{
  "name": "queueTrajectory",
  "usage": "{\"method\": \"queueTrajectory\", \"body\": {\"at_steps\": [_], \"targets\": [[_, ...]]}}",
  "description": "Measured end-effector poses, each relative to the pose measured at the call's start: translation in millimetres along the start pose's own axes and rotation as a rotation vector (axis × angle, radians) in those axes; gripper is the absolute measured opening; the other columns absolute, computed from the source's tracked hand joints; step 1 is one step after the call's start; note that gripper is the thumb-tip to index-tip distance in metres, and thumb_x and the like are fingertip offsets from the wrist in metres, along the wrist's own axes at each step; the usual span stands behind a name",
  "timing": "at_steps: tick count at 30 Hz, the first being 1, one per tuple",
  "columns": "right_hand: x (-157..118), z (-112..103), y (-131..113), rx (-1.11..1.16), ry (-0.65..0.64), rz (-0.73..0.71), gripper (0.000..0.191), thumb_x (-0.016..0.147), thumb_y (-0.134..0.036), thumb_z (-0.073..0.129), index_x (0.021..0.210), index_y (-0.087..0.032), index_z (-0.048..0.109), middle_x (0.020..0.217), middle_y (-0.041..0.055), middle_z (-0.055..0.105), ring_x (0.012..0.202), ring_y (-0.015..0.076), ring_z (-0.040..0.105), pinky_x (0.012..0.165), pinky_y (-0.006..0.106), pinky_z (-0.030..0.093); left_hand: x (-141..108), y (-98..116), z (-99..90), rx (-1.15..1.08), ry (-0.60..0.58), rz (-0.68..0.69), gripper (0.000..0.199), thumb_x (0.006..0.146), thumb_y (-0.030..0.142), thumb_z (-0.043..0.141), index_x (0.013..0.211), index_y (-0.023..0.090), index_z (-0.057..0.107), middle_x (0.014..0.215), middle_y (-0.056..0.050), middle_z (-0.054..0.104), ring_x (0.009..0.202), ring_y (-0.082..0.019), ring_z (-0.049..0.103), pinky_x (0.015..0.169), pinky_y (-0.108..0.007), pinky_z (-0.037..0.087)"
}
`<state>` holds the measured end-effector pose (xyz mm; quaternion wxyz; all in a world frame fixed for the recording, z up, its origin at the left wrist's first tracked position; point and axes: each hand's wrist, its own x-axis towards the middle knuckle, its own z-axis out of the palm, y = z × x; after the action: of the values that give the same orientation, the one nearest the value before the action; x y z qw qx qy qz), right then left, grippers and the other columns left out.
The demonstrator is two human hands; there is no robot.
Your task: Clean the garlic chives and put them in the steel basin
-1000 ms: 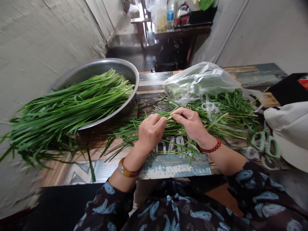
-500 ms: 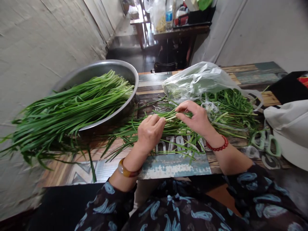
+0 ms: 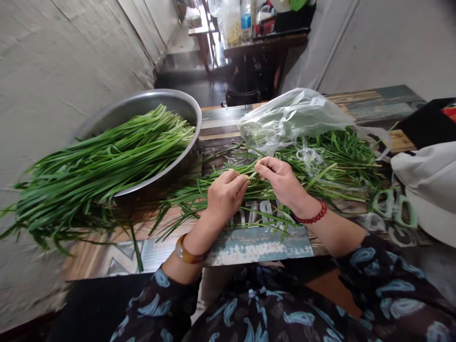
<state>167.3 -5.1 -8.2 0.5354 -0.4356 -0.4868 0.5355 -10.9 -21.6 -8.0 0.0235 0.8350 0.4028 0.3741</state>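
Observation:
Over the middle of the wood-patterned table, my left hand (image 3: pixel 227 195) is closed round a few garlic chives (image 3: pixel 253 175), their pale stem ends poking out past the thumb. My right hand (image 3: pixel 280 179) pinches those same pale ends between thumb and fingertips. Beneath both hands lies a loose spread of chives (image 3: pixel 185 192), partly covered by the hands. To the left, a large metal basin (image 3: pixel 195 102) holds a thick heap of long chives (image 3: pixel 107 164), whose leaves hang over the rim onto the table.
A clear plastic bag (image 3: pixel 299 116) with greens lies at the back right, beside more chives (image 3: pixel 342 156). Green-handled scissors (image 3: pixel 395 206) and a pale cap (image 3: pixel 427 190) sit at the right. Behind stands another table with a bottle (image 3: pixel 245 21).
My right hand has closed from a looser, spread grasp into a pinch on the stem ends, shifting slightly left and nearer me. My left hand stays gripped, moved slightly right.

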Motion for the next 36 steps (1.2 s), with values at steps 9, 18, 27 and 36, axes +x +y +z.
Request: {"method": "queueTrajectory", "body": {"at_steps": [9, 18, 27, 36], "targets": [[10, -18, -8, 0.069, 0.12, -0.005, 0.038, 0.082, -0.058, 0.07, 0.075, -0.021, 0.064, 0.072, -0.0011, 0.059, 0.066, 0.0103, 0.05, 0.058, 0.023, 0.04, 9, -3, -6.3, -0.665, -0.144, -0.595, 0.026, 0.093, 0.032, 0.058, 0.078, 0.015, 0.07, 0.07, -0.001, 0.057, 0.062, -0.011, 0.053, 0.058, -0.024, 0.04], [2, -4, -4, -0.097, -0.161, -0.049, 0.034, 0.08, -0.051, 0.074, 0.088, -0.019, 0.068, 0.079, -0.0003, 0.066, 0.071, 0.0121, 0.057, 0.067, 0.027, 0.046, 6, -4, -1.5, -0.605, -0.128, -0.504, 0.016, 0.088, 0.027, 0.065, 0.079, 0.016, 0.072, 0.067, -0.001, 0.061, 0.06, -0.012, 0.057, 0.056, -0.024, 0.043], [3, -6, 0, -0.163, -0.169, -0.069, 0.032, 0.086, -0.049, 0.068, 0.079, -0.018, 0.063, 0.07, -0.0012, 0.062, 0.067, 0.0114, 0.056, 0.065, 0.026, 0.045, 10, -1, -5.0, -0.423, -0.142, -0.321, 0.02, 0.093, 0.023, 0.058, 0.078, 0.015, 0.07, 0.074, -0.003, 0.066, 0.072, -0.014, 0.058, 0.069, -0.027, 0.046], [0, -4, 2, -0.303, -0.145, -0.221, 0.03, 0.078, -0.025, 0.07, 0.105, -0.021, 0.057, 0.074, -0.0037, 0.064, 0.066, 0.0125, 0.06, 0.065, 0.027, 0.05, 10, -3, -4.6, -0.41, -0.155, -0.319, 0.023, 0.093, 0.024, 0.058, 0.073, 0.016, 0.065, 0.069, -0.001, 0.062, 0.067, -0.013, 0.055, 0.066, -0.026, 0.042]]}}
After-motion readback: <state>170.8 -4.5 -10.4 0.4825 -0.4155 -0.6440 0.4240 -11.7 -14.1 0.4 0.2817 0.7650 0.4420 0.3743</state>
